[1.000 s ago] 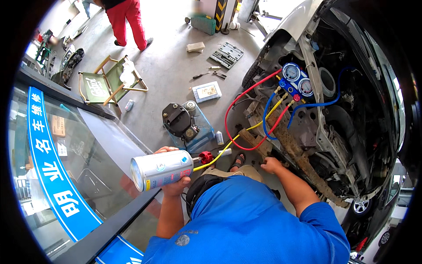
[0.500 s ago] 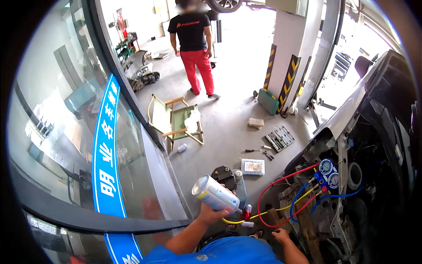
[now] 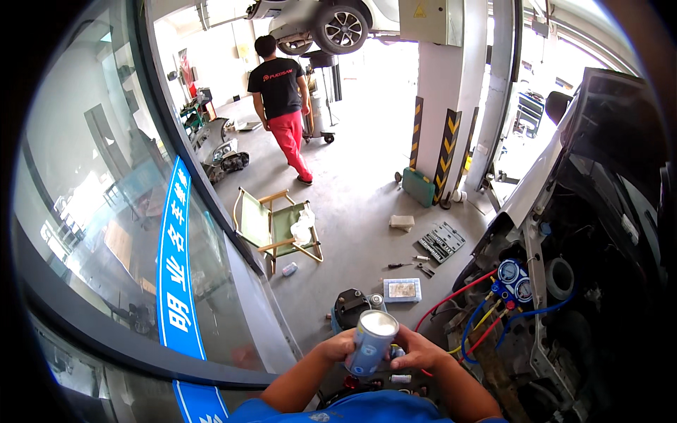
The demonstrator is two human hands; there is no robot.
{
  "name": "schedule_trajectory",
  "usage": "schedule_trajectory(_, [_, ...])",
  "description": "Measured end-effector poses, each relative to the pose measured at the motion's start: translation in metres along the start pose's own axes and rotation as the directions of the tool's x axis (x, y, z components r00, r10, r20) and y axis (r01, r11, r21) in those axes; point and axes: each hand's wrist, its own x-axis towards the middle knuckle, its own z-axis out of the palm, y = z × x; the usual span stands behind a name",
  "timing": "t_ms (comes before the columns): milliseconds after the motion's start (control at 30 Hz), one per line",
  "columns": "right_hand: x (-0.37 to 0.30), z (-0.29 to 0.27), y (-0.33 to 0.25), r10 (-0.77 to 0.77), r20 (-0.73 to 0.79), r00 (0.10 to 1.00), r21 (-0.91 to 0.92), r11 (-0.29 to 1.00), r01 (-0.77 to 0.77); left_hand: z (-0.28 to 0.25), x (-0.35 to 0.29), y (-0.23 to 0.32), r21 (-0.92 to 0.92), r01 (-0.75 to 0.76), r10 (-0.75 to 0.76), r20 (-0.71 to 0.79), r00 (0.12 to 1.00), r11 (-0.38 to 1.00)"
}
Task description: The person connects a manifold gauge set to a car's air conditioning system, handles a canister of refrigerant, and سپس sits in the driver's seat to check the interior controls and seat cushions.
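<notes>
Daylight's pouring in from the back, blowing the floor (image 3: 370,151) out to white by the pillar (image 3: 438,77). The engine bay (image 3: 613,282) is sitting near-black, the glass (image 3: 92,211) is catching hazy reflections, the can (image 3: 369,352) is coming out decently sharp, and the fisheye's bending the window frame (image 3: 161,106) near the rim.

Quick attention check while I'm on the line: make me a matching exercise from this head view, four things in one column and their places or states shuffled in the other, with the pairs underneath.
1. Can
2. Folding chair
3. Green case
4. Gauge set

A. On the floor beside a pillar
B. Joined to red, yellow and blue hoses
C. Held between the left hand and the right hand
D. Bearing a crumpled white thing

Pairs: 1-C, 2-D, 3-A, 4-B
</notes>
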Motion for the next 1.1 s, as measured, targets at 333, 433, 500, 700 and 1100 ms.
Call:
schedule_trajectory(333, [-0.005,0.014,-0.047,-0.078,-0.119,0.99,-0.138,0.989,0.061,0.007,0.008,-0.022,0.019,0.017,-0.014,-0.157,0.987,1.0])
schedule_trajectory(433, [-0.006,0.008,-0.049,-0.063,-0.058,0.996,0.024,0.998,0.064,0.015,0.006,-0.011,0.217,0.088,-0.054,-0.161,0.986,0.972])
schedule_trajectory(500, [-0.006,-0.002,-0.046,-0.095,0.066,0.993,0.145,0.986,0.085,0.028,0.011,-0.004,0.219,0.072,-0.055,-0.087,0.995,0.973])
schedule_trajectory(700, [-0.006,-0.018,-0.052,-0.086,0.165,0.983,0.137,0.989,0.063,0.038,0.037,-0.001,0.222,0.277,-0.32,0.193,0.927,0.935])
schedule_trajectory(1100, [-0.167,-0.05,0.078,0.359,-0.894,0.269,0.362,0.931,-0.04,0.059,0.058,0.024,0.206,-0.463,0.492,-0.124,0.862,0.862])
